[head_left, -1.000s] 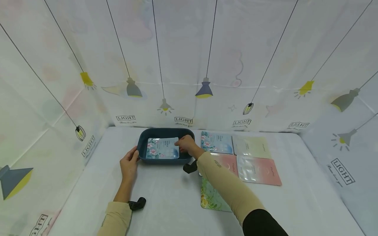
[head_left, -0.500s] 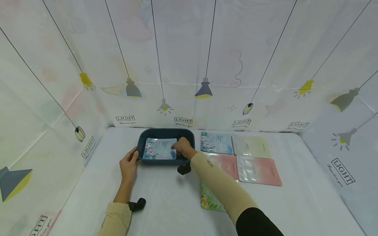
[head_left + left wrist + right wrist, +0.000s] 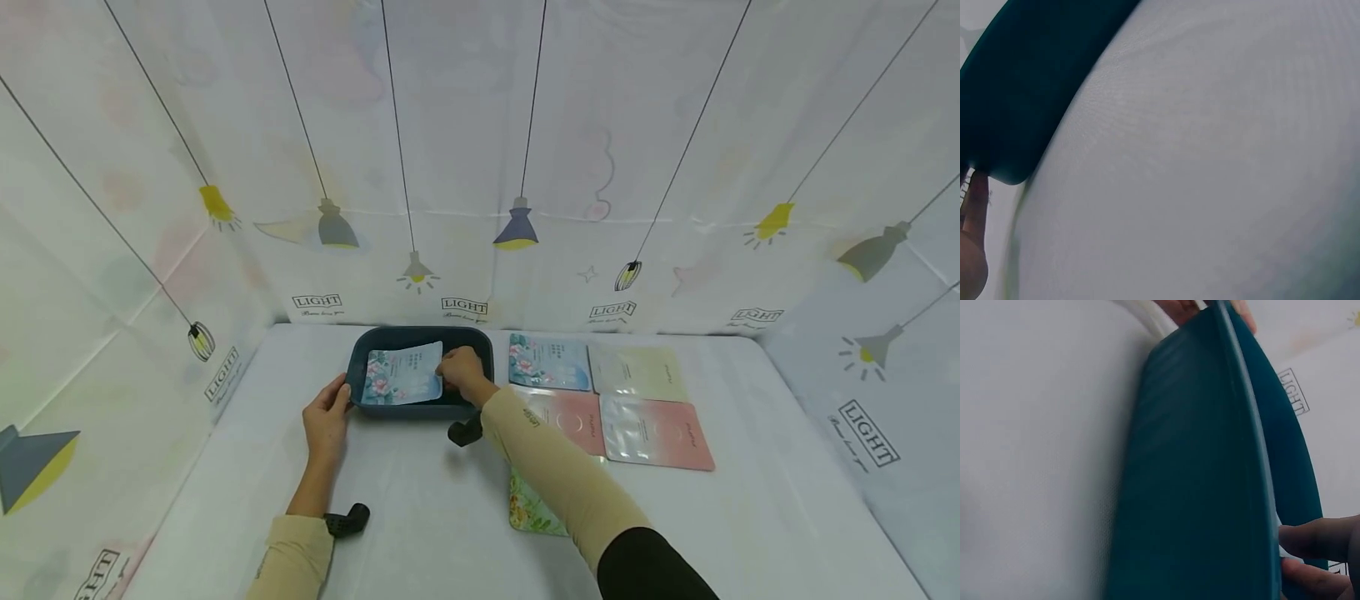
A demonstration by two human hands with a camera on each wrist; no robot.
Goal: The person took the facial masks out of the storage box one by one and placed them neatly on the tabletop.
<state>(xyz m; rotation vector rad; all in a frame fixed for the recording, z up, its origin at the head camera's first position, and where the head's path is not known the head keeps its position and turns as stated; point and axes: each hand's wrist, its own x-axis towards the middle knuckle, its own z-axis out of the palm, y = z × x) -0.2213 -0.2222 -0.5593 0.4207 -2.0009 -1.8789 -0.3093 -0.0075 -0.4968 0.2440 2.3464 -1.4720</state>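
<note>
A dark teal plastic tray [image 3: 420,412] stands near the back of the white table. Its left end is gripped by my left hand [image 3: 327,421], thumb at the rim and fingers along the outside. Inside it lies a blue sheet mask packet [image 3: 401,375] with pink flowers, slightly tilted, its right edge raised. My right hand [image 3: 463,371] reaches into the tray and pinches that edge. In the right wrist view, thumb and finger come together behind the tray's long wall [image 3: 1197,462], which hides most of the packet. The left wrist view shows the tray's outer side [image 3: 1035,81] and a finger [image 3: 977,206].
Right of the tray lie another blue floral packet [image 3: 550,363], a pale yellow-green one [image 3: 641,372], two pink ones, left [image 3: 573,417] and right [image 3: 660,433], and a green floral one [image 3: 532,504] partly under my right forearm. A printed cloth wall rises behind the table.
My right hand has shifted left within the tray. The blue packet has slid a little left with it, and its right side has tilted up. My left hand keeps its place on the rim.
</note>
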